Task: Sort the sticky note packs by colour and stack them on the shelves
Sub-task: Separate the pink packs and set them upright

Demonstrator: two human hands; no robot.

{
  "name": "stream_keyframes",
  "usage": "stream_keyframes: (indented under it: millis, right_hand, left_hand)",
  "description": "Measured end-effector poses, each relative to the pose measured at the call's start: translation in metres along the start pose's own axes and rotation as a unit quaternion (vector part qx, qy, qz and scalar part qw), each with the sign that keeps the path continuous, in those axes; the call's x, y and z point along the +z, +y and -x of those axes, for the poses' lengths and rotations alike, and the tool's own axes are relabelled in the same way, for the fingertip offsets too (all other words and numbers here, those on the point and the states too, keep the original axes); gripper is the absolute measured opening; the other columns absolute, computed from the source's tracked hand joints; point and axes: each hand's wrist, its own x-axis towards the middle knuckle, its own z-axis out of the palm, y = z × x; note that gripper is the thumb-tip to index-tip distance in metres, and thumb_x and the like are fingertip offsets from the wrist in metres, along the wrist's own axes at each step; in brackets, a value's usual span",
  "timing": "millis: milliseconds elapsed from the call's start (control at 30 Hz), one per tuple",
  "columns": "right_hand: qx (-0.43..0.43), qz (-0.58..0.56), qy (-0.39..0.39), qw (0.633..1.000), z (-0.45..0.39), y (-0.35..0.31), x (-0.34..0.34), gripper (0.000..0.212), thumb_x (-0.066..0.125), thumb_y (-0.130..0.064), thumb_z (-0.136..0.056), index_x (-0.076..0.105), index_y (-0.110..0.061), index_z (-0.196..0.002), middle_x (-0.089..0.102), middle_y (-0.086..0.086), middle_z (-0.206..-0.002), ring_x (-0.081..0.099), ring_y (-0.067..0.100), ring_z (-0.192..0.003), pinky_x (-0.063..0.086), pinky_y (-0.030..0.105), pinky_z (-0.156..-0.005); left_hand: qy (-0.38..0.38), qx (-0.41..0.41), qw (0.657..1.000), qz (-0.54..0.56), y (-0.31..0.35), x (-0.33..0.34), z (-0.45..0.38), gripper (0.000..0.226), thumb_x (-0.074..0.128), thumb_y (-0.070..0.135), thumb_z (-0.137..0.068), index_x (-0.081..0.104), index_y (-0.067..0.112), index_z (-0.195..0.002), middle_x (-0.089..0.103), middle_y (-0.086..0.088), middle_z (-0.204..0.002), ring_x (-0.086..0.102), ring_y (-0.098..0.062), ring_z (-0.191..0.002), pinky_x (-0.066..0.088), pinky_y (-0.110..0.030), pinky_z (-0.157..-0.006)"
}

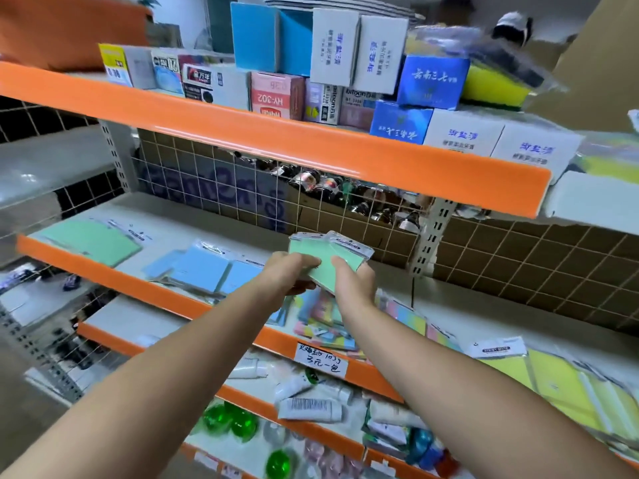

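Sorting partly done: both the left hand (294,271) and right hand (352,278) grasp green packs (328,254) above the middle shelf (103,274), where green stack (90,240) and blue stack (204,271) lie; mixed packs (325,323) remain right of these.

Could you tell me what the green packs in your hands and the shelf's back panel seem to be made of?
The green packs look like matte paper pads in clear glossy plastic sleeves, judging by the shiny edges and printed header cards. The back panel appears to be pale coated metal wire, a thin open grid you can see through.
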Motion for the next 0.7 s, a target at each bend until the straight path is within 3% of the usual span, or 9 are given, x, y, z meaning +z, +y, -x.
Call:
stream_keyframes:
  millis: [200, 367, 467, 567, 700]
  right_hand:
    - [0.003, 0.01, -0.026, 1.0, -0.005, -0.006, 0.043, 0.045, 0.063, -0.038, -0.084, 0.056, -0.007, -0.115, 0.063, 0.012, -0.11, 0.06, 0.032, -0.099, 0.046, 0.039, -0.085]
    - [0.002, 0.004, -0.014, 1.0, 0.004, -0.015, 0.097, 0.045, 0.065, -0.042, -0.078, 0.061, -0.008, -0.108, 0.067, 0.012, -0.104, 0.062, 0.031, -0.092, 0.046, 0.036, -0.078]
    - [0.011, 0.0, 0.01, 1.0, 0.012, -0.018, 0.134, 0.055, 0.062, -0.052, -0.064, 0.065, -0.013, -0.104, 0.07, 0.009, -0.099, 0.064, 0.031, -0.089, 0.052, 0.039, -0.082]
    - [0.019, -0.015, 0.023, 0.999, 0.024, -0.018, 0.174, 0.038, 0.065, -0.037, -0.081, 0.063, -0.011, -0.108, 0.068, 0.008, -0.102, 0.062, 0.029, -0.091, 0.045, 0.031, -0.076]
    - [0.006, -0.022, 0.031, 0.999, 0.039, -0.021, 0.223, 0.035, 0.065, -0.031, -0.084, 0.063, -0.009, -0.111, 0.068, 0.009, -0.104, 0.063, 0.029, -0.094, 0.047, 0.032, -0.075]
  left_hand:
    - [0.01, 0.001, 1.0, 0.016, 0.006, -0.035, -0.022, 0.015, 0.066, 0.016, -0.084, 0.059, 0.005, -0.091, 0.064, -0.009, -0.058, 0.061, -0.019, -0.053, 0.047, -0.022, -0.057]
    - [0.004, 0.011, 1.0, 0.013, 0.014, -0.083, -0.045, 0.016, 0.066, 0.014, -0.084, 0.057, 0.003, -0.091, 0.063, -0.012, -0.068, 0.061, -0.021, -0.058, 0.049, -0.025, -0.06]
    - [-0.006, 0.011, 1.0, -0.004, 0.017, -0.116, -0.059, 0.023, 0.066, 0.017, -0.083, 0.057, 0.004, -0.1, 0.064, -0.012, -0.07, 0.062, -0.019, -0.057, 0.047, -0.021, -0.052]
    - [-0.023, 0.009, 0.999, -0.021, 0.019, -0.159, -0.073, 0.021, 0.066, 0.019, -0.083, 0.06, 0.006, -0.098, 0.064, -0.011, -0.072, 0.061, -0.019, -0.055, 0.045, -0.019, -0.049]
    - [-0.044, 0.014, 0.999, -0.027, 0.022, -0.212, -0.089, 0.021, 0.066, 0.018, -0.082, 0.064, 0.003, -0.097, 0.063, -0.01, -0.067, 0.06, -0.019, -0.051, 0.046, -0.024, -0.055]
